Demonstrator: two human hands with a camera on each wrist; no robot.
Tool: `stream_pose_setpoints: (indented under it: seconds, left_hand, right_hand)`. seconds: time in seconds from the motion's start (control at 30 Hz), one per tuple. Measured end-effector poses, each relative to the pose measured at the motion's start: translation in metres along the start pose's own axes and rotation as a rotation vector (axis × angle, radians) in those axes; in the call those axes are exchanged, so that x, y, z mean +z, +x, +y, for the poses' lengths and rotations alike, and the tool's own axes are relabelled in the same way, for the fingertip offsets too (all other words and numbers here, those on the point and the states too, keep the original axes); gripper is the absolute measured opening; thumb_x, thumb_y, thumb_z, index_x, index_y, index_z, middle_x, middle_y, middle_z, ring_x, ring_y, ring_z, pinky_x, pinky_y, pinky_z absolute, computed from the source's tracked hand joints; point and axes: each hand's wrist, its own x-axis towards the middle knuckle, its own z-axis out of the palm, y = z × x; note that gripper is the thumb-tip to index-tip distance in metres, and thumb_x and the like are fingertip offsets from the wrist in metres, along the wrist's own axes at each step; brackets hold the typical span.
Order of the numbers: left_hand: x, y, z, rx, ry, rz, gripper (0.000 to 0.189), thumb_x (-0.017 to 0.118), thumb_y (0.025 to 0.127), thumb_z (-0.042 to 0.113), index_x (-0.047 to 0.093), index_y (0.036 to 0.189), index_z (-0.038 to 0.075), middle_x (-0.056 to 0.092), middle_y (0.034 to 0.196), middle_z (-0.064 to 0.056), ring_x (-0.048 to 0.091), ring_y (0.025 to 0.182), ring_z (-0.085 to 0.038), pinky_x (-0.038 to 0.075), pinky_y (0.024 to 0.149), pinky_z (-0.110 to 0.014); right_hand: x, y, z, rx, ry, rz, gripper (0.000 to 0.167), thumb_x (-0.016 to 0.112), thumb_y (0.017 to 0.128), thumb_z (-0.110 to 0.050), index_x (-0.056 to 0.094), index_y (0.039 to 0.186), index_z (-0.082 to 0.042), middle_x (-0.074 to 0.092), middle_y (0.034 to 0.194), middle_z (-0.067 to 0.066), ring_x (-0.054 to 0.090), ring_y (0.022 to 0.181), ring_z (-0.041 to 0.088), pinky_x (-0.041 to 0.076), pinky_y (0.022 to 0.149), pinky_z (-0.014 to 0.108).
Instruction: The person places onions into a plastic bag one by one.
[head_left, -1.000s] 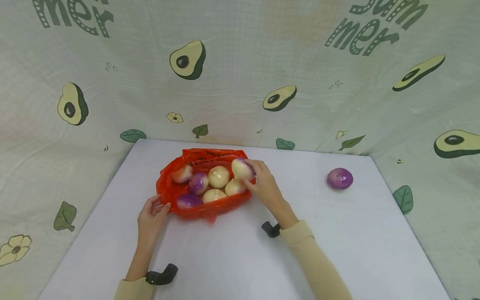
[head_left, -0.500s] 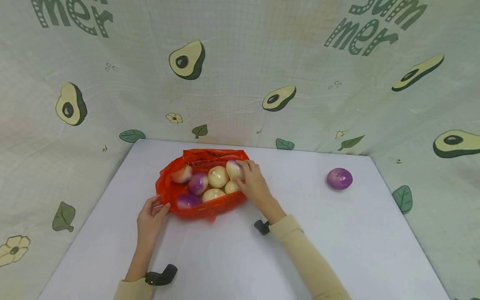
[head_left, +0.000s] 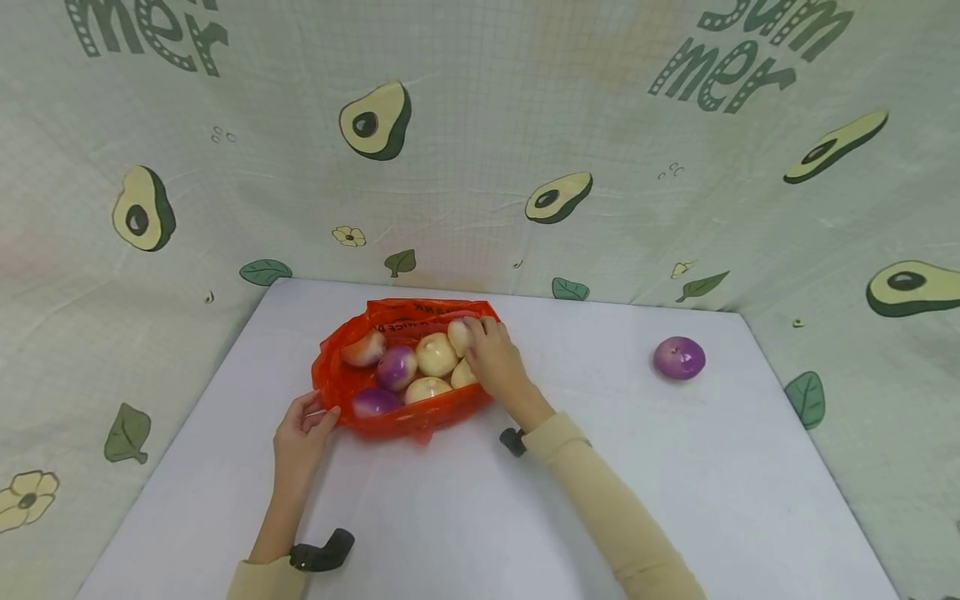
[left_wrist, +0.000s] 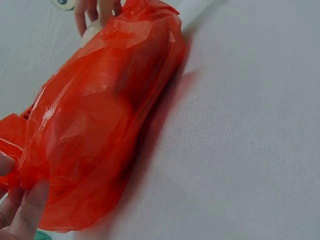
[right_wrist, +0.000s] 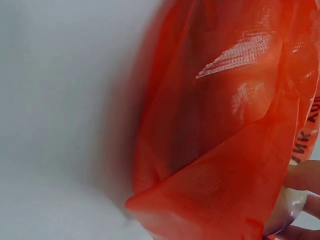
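A red plastic bag (head_left: 435, 415) lies open on the table, with several purple and white onions (head_left: 396, 367) inside. At its left edge my left hand (head_left: 303, 433) pinches the bag's rim between thumb and fingers; the left wrist view shows those fingers (left_wrist: 35, 202) on the crumpled plastic. My right hand (head_left: 497, 362) reaches over the bag's right side. It grips a white onion with a purple tinge (head_left: 459, 336), low among the others. In the right wrist view this onion (right_wrist: 287, 210) shows behind the bag's edge, with fingertips around it.
A single purple onion (head_left: 679, 358) rests on the white table (head_left: 600, 375) at the right, apart from the bag. A cloth backdrop (head_left: 465, 150) printed with avocados rises behind the table and at both sides. Dark wrist mounts (head_left: 324, 552) stick out from both wrists.
My right hand has moved left and carried the onion from the bag's right rim further in, down among the other onions. My left hand has stayed at the bag's left edge.
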Motion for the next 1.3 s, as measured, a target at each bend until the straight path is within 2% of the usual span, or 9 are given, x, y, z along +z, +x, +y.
stream_pose_setpoints:
  seconds: [0.23,0.37,0.57,0.77,1.03,1.17,1.3]
  left_hand:
    - [0.000,-0.001,0.002,-0.002,-0.009,0.006,0.041,0.059,0.091,0.025,0.050,0.128,0.007,0.057,0.116,-0.014,0.051,0.076,0.016,0.042,0.070,0.000]
    - [0.000,-0.001,0.002,0.002,-0.022,-0.003,0.042,0.059,0.091,0.024,0.050,0.128,0.007,0.057,0.116,-0.015,0.051,0.076,0.015,0.043,0.070,0.000]
    - [-0.001,-0.001,0.002,0.001,-0.003,0.002,0.042,0.059,0.091,0.024,0.050,0.128,0.006,0.057,0.116,-0.015,0.050,0.076,0.016,0.042,0.070,0.001]
    - [-0.001,0.000,0.000,0.000,0.003,-0.010,0.044,0.059,0.091,0.026,0.049,0.130,0.006,0.056,0.118,-0.015,0.049,0.076,0.017,0.041,0.070,0.002]
    - [-0.001,-0.001,0.001,0.006,-0.004,-0.021,0.046,0.058,0.092,0.026,0.047,0.131,0.006,0.055,0.119,-0.017,0.048,0.077,0.017,0.040,0.070,0.002]
    - [-0.001,-0.002,0.002,-0.001,0.002,-0.017,0.044,0.059,0.091,0.026,0.048,0.130,0.007,0.056,0.118,-0.015,0.049,0.077,0.016,0.041,0.070,0.002]
    - [0.000,-0.002,0.001,-0.007,0.013,-0.008,0.042,0.059,0.091,0.026,0.049,0.129,0.009,0.057,0.117,-0.013,0.050,0.077,0.015,0.041,0.070,0.001]
  right_hand:
    - [0.005,0.005,-0.005,-0.018,-0.107,-0.040,0.047,0.060,0.087,-0.011,0.048,0.133,-0.007,0.051,0.115,0.017,0.050,0.097,0.029,0.057,0.069,0.037]
    - [0.008,0.006,-0.006,-0.019,-0.156,-0.078,0.044,0.056,0.090,-0.010,0.050,0.133,-0.008,0.052,0.115,0.019,0.051,0.094,0.029,0.057,0.069,0.036]
    - [0.011,0.006,-0.005,0.005,-0.153,-0.152,0.042,0.052,0.093,-0.013,0.048,0.135,-0.007,0.055,0.117,0.020,0.052,0.094,0.028,0.056,0.078,0.035]
    - [0.011,0.006,-0.004,-0.004,-0.158,-0.169,0.043,0.051,0.093,-0.012,0.048,0.135,-0.005,0.057,0.119,0.020,0.052,0.091,0.028,0.055,0.075,0.034]
    - [0.011,0.005,-0.004,-0.026,-0.152,-0.182,0.042,0.051,0.093,-0.014,0.045,0.134,-0.004,0.056,0.118,0.023,0.053,0.093,0.032,0.055,0.076,0.039]
    - [0.011,0.004,-0.004,-0.004,-0.112,-0.199,0.041,0.050,0.093,-0.014,0.045,0.134,-0.007,0.052,0.126,0.025,0.054,0.098,0.035,0.055,0.079,0.043]
    - [0.007,0.002,-0.004,-0.010,-0.064,-0.205,0.042,0.049,0.094,-0.013,0.044,0.135,-0.008,0.048,0.133,0.025,0.053,0.110,0.038,0.051,0.088,0.045]
